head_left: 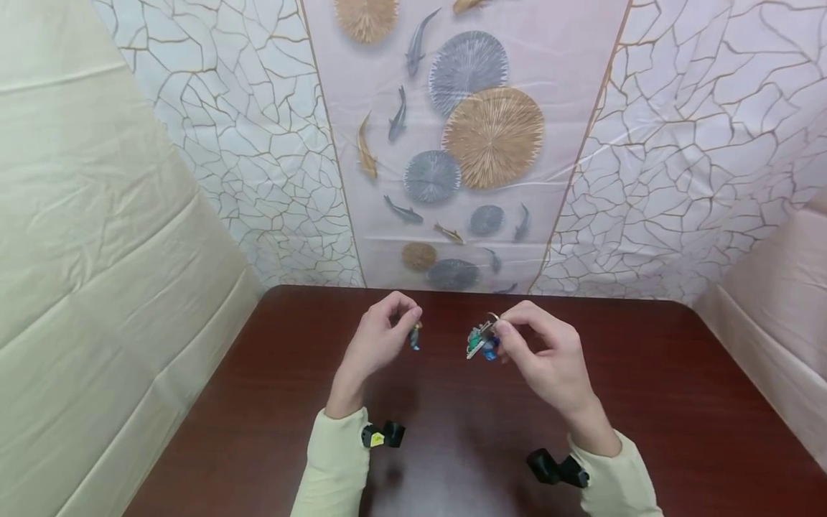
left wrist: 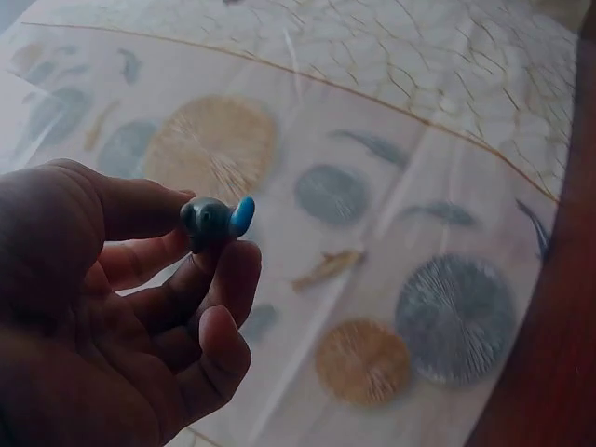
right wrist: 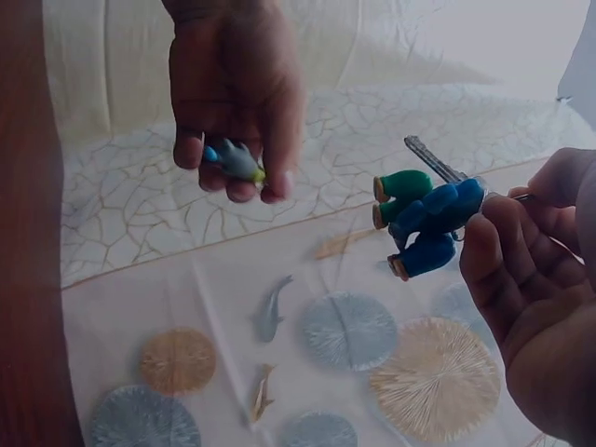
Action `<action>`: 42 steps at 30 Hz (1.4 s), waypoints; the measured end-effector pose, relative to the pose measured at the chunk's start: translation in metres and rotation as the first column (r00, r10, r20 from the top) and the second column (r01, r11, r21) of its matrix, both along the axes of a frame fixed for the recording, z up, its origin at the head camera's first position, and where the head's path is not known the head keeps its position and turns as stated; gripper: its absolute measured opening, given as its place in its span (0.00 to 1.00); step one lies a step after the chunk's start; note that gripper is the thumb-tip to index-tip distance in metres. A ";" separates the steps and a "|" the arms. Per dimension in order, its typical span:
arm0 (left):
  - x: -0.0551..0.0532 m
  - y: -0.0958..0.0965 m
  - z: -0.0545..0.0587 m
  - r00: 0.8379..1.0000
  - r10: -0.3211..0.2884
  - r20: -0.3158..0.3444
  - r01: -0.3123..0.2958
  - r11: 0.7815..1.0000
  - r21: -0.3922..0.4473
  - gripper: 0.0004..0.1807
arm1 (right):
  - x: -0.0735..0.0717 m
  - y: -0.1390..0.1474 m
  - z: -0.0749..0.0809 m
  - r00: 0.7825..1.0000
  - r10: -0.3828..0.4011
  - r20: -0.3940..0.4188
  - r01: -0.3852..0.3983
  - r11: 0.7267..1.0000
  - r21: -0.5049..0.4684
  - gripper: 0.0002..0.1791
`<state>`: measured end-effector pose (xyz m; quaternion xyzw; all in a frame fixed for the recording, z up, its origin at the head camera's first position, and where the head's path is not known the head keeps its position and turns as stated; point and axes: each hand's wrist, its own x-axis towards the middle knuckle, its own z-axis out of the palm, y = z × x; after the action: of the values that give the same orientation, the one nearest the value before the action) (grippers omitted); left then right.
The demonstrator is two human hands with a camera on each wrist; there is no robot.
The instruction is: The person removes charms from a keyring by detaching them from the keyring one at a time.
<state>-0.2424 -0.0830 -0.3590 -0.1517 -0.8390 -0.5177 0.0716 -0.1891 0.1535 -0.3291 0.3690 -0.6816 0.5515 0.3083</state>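
My left hand [head_left: 375, 337] pinches a small grey-blue figurine [right wrist: 235, 162] between thumb and fingers. In the right wrist view it has a bright blue tip at one end and a yellow bit at the other; the left wrist view shows its rounded body [left wrist: 209, 222] end-on. To the right, my right hand [head_left: 549, 352] grips a keyring between thumb and forefinger. From it hang a metal key [right wrist: 434, 158], a green charm [right wrist: 408, 185] and blue charms [right wrist: 438, 210] with tan ends. Both hands are held up over the table, apart from each other.
A dark reddish-brown table [head_left: 452, 445] lies below the hands. Behind it hangs a patterned cloth [head_left: 388, 237] with fish and round discs. Pale fabric walls [head_left: 97, 287] close in the left and right sides. Black wrist cameras [head_left: 393, 434] sit on both sleeves.
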 end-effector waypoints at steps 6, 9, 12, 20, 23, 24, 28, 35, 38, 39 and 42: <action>-0.008 -0.009 -0.007 0.999 0.014 0.035 -0.012 0.998 -0.059 0.04 | -0.003 0.011 -0.006 0.999 -0.024 0.027 0.024 1.000 0.021 0.06; -0.012 -0.012 -0.013 0.999 0.002 0.051 0.001 0.998 -0.070 0.05 | -0.001 0.014 -0.007 0.998 -0.046 0.037 0.045 0.998 0.036 0.06; -0.016 -0.016 -0.020 0.998 -0.018 0.060 0.022 0.998 -0.063 0.05 | 0.000 0.018 -0.009 0.998 -0.050 0.048 0.048 0.998 0.041 0.08; -0.027 -0.034 -0.044 0.989 -0.033 0.142 0.038 0.999 -0.033 0.04 | -0.002 0.024 -0.012 0.996 -0.036 0.079 0.035 0.999 0.020 0.10; -0.031 -0.039 -0.050 0.984 -0.038 0.175 0.045 0.998 -0.038 0.05 | -0.001 0.024 -0.012 0.996 -0.030 0.085 0.030 1.000 -0.002 0.11; -0.033 -0.040 -0.053 0.982 -0.037 0.187 0.046 0.998 -0.041 0.05 | -0.001 0.024 -0.012 0.996 -0.025 0.087 0.026 1.000 -0.006 0.11; -0.039 -0.045 -0.063 0.971 -0.014 0.237 0.031 0.997 -0.070 0.05 | -0.001 0.023 -0.011 0.996 0.004 0.089 -0.002 1.000 -0.017 0.11; -0.057 -0.051 -0.083 0.974 -0.013 0.227 0.056 0.982 -0.181 0.08 | 0.000 0.018 -0.006 0.997 0.022 0.080 -0.020 0.999 -0.035 0.11; -0.066 -0.055 -0.090 0.967 -0.038 0.250 0.091 0.975 -0.202 0.08 | 0.000 0.017 -0.006 0.996 0.023 0.086 -0.020 0.999 -0.037 0.11; -0.069 -0.056 -0.092 0.964 -0.043 0.263 0.102 0.972 -0.212 0.08 | 0.000 0.016 -0.006 0.996 0.018 0.087 -0.015 0.999 -0.035 0.11; -0.075 -0.059 -0.100 0.954 -0.067 0.294 0.145 0.957 -0.251 0.06 | 0.001 0.016 -0.007 0.997 -0.003 0.083 0.005 1.000 -0.026 0.12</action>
<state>-0.3179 -0.1425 -0.4594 -0.1300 -0.8937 -0.4181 -0.0982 -0.1882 0.1691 -0.3364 0.3404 -0.6874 0.5746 0.2854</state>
